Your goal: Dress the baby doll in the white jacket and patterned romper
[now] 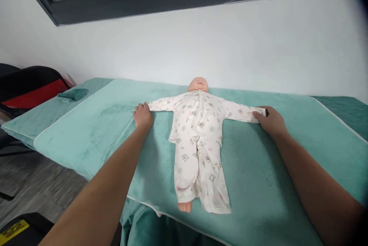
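Note:
A baby doll [199, 84] lies on its back on a green padded cover, its head toward the wall. It wears a white pajama top [198, 113] and matching pajama pants [186, 165], both printed with small animals. The sleeves are spread out to both sides. My left hand [143, 115] is closed at the end of the left-side sleeve [162, 104]. Between thumb and fingers, my right hand [271, 121] pinches the cuff of the right-side sleeve [241, 112]. One doll foot [185, 206] shows below the pants; the other is almost wholly covered.
The green cover [94, 123] drapes over a bed-like surface against a white wall [138, 54]. Above runs a dark window frame [120, 2]. Black and red chairs [31, 89] stand at the left. A black object with a yellow label [14, 230] is at the lower left.

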`<state>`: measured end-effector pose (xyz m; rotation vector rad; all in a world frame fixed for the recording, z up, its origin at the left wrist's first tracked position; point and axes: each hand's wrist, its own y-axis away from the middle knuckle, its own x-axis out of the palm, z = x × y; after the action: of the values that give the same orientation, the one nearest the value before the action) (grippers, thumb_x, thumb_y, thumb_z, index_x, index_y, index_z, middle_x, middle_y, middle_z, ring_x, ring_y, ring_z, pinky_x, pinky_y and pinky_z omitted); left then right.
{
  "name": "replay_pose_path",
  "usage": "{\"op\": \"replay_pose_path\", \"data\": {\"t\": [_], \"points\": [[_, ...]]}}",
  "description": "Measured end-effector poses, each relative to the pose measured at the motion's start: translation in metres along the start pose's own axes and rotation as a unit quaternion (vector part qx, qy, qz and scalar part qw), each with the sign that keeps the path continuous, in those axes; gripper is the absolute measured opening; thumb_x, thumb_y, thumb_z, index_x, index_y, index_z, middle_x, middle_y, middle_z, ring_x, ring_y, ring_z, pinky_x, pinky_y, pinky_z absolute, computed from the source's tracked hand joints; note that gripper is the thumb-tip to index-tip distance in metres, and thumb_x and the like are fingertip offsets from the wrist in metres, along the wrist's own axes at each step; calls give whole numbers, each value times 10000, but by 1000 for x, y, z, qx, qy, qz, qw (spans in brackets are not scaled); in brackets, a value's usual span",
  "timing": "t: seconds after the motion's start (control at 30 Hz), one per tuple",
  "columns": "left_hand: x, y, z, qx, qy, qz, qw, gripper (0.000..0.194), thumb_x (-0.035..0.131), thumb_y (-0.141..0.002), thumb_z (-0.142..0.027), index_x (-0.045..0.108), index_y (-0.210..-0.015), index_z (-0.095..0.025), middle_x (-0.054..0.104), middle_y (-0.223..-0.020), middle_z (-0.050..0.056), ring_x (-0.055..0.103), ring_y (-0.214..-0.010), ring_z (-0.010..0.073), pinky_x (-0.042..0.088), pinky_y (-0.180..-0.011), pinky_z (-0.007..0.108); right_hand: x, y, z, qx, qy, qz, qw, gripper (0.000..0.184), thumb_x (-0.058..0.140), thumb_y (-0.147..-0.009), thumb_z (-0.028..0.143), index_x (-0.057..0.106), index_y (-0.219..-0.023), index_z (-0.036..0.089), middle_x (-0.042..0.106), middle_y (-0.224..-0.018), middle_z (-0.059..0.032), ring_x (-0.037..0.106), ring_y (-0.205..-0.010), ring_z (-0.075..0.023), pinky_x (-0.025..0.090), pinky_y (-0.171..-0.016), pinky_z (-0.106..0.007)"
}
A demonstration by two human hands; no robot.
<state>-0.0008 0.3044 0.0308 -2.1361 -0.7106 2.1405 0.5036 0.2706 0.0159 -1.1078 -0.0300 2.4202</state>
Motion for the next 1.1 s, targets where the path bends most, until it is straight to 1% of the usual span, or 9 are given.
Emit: {"op": "replay_pose_path", "data": {"t": [0.17, 0.27, 0.37, 0.47, 0.6, 0.73, 0.87, 0.97, 1.1], "points": [[-2, 1, -4, -3, -1, -1, 1000, 549, 237, -943, -114, 474, -1437, -91, 572, -1325, 232, 504, -1218, 374, 419, -963, 491, 7, -13, -5, 12, -23, -61, 998, 436, 589, -874, 385, 696, -1163, 78, 675, -1057, -185, 529, -827, -178, 383, -799, -373], [-1, 1, -6, -4, 9, -9, 1000, 504, 262, -942, -115, 529, -1370, -96, 580, -1289, 239, 507, -1211, 384, 416, -959, 503, 8, -9, -9, 9, -37, -95, 995, 502, 578, -866, 348, 629, -1265, 48, 651, -1093, -207, 544, -821, -184, 395, -812, -378], [2, -1, -4, -30, 54, -18, 998, 419, 310, -939, -128, 616, -1225, -128, 583, -1266, 228, 505, -1224, 384, 410, -984, 509, 7, 3, -9, -3, -44, -133, 990, 624, 576, -855, 355, 524, -1380, 22, 581, -1270, -260, 584, -984, -237, 421, -899, -384], [4, -3, 5, -81, 103, -29, 991, 425, 372, -894, -93, 590, -1257, -115, 552, -1314, 223, 509, -1244, 359, 420, -1014, 468, 6, 28, 0, -58, -33, -164, 984, 605, 593, -823, 370, 547, -1339, 59, 549, -1346, -243, 518, -1229, -315, 369, -1073, -449], [1, 1, 18, -108, 130, -28, 985, 510, 395, -832, -26, 530, -1318, -99, 542, -1338, 208, 556, -1216, 285, 455, -1007, 379, 4, 101, 26, -129, -93, -102, 982, 558, 569, -885, 449, 519, -1345, 138, 562, -1348, -182, 531, -1255, -304, 448, -1035, -471], [-6, 21, 22, -77, 127, -9, 989, 478, 388, -846, -45, 583, -1275, -124, 580, -1330, 201, 556, -1237, 309, 456, -1013, 413, 1, 221, 46, -181, -109, 39, 977, 367, 531, -977, 431, 541, -1284, 230, 642, -1175, -89, 626, -1017, -218, 515, -888, -389], [-13, 50, 20, -25, 104, 3, 994, 435, 344, -932, -168, 617, -1268, -128, 562, -1417, 207, 483, -1344, 358, 359, -1116, 516, 6, 319, 54, -237, -62, 33, 969, 211, 526, -1002, 380, 592, -1154, 250, 670, -1100, -78, 624, -1010, -238, 491, -847, -392], [-17, 66, 19, 4, 89, 13, 996, 489, 291, -979, -277, 576, -1346, -123, 479, -1535, 186, 396, -1443, 334, 257, -1201, 521, 11, 345, 60, -221, -55, 0, 974, 276, 612, -955, 436, 590, -1157, 249, 680, -1057, -75, 638, -925, -245, 503, -774, -382], [-22, 72, 19, 17, 59, 37, 997, 563, 239, -988, -312, 509, -1430, -93, 406, -1600, 180, 336, -1496, 313, 227, -1227, 511, 1, 342, 69, -186, -81, 12, 979, 117, 577, -974, 350, 605, -1019, 246, 661, -871, -29, 633, -753, -199, 513, -658, -323]]}}
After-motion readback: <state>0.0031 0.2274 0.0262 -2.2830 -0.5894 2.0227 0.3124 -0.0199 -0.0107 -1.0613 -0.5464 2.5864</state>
